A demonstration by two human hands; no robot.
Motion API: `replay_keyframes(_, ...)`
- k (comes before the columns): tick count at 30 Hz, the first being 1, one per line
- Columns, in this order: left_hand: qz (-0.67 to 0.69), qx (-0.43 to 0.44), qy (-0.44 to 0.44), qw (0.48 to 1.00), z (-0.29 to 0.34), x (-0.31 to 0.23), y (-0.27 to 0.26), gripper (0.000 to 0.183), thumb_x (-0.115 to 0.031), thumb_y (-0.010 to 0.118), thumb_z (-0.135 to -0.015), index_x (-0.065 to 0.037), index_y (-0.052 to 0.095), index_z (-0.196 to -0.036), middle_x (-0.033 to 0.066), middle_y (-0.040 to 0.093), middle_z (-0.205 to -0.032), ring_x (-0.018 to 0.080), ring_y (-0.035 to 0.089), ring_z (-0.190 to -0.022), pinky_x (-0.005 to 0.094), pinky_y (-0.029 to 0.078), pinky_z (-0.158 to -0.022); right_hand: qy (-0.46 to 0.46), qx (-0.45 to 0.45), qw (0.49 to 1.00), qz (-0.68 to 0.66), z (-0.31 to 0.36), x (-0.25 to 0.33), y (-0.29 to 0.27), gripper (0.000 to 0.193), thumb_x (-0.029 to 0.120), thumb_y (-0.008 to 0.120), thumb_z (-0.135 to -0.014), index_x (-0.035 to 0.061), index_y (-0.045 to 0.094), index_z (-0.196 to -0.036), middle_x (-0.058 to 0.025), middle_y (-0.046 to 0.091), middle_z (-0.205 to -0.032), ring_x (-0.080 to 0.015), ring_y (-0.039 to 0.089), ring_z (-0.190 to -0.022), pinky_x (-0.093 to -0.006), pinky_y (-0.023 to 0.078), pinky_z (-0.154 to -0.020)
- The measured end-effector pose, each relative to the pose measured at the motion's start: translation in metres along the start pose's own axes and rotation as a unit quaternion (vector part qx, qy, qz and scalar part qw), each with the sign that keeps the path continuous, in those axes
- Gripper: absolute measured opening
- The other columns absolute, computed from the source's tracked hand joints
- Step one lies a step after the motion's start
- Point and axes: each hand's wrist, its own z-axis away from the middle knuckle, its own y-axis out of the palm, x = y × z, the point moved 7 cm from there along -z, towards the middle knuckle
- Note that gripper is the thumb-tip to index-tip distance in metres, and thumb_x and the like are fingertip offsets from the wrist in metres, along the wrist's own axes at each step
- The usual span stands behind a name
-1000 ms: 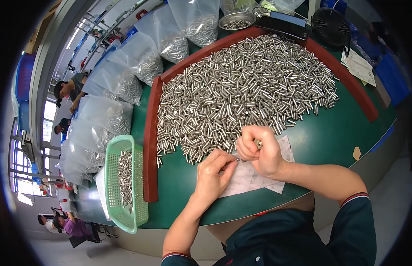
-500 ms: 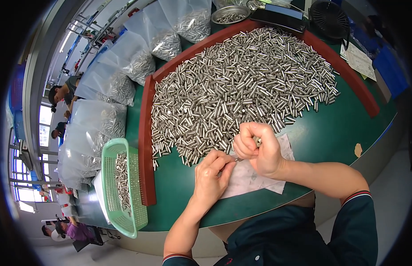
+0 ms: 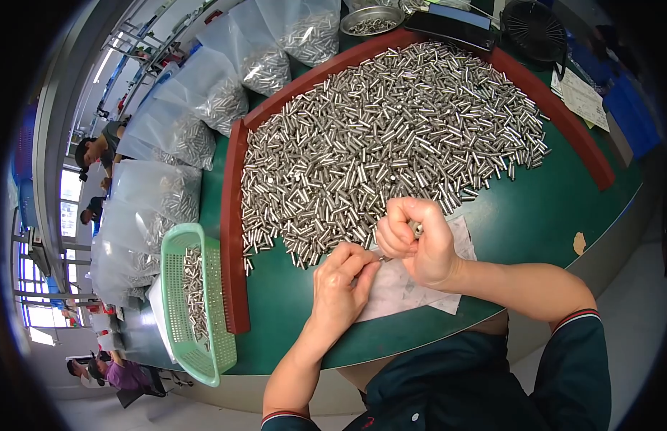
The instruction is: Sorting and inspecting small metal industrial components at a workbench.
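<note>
A broad heap of short shiny metal pins (image 3: 391,129) covers the green table in front of me. At the heap's near edge, my left hand (image 3: 341,282) is closed in a pinch, thumb against fingers, on a small metal pin (image 3: 384,258) whose end shows between my hands. Just right of it and slightly higher, my right hand (image 3: 425,241) is curled into a fist, its fingers touching or nearly touching that end. A glint of metal shows inside the right fist, too hidden to name. Beneath both hands lies a stained white cloth or paper (image 3: 402,293).
Dark red rails (image 3: 235,237) border the heap. On the left stands a green perforated basket (image 3: 217,309) with pins inside. Clear bags of pins (image 3: 265,68) line the far left; a metal bowl (image 3: 371,23), a phone-like black device (image 3: 452,29) and a black fan (image 3: 533,32) sit behind.
Both hands stay almost in place, with the same closed grips. The view has shifted very slightly, moving the basket and left rail a little to the left.
</note>
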Motion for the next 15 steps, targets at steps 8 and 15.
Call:
replay_keyframes(8,0.004,0.002,-0.006,1.000,-0.0016,-0.0014,-0.0007,0.008,0.000,0.063,-0.068,0.000,0.061,-0.076,0.0081,0.055,-0.072,0.0238,0.055,-0.057,0.0313,0.044,-0.052,-0.001,-0.005,1.000,0.007,-0.0003,0.0001,0.0011,0.033,0.025,0.031,-0.083,0.0106,0.030,-0.053,0.0026,0.025,-0.042,-0.0076,0.019,-0.039,-0.0242,0.017,-0.041)
replay_keyframes(15,-0.014,0.002,0.014,1.000,-0.0038,-0.0018,0.0010,0.008,0.001,0.063,-0.068,0.000,0.060,-0.075,0.0086,0.054,-0.071,0.0249,0.054,-0.056,0.0320,0.044,-0.051,-0.042,-0.027,0.994,0.097,0.0051,0.0019,0.0095,0.034,0.021,0.033,-0.084,0.0078,0.031,-0.052,0.0022,0.026,-0.045,-0.0076,0.022,-0.042,-0.0241,0.018,-0.042)
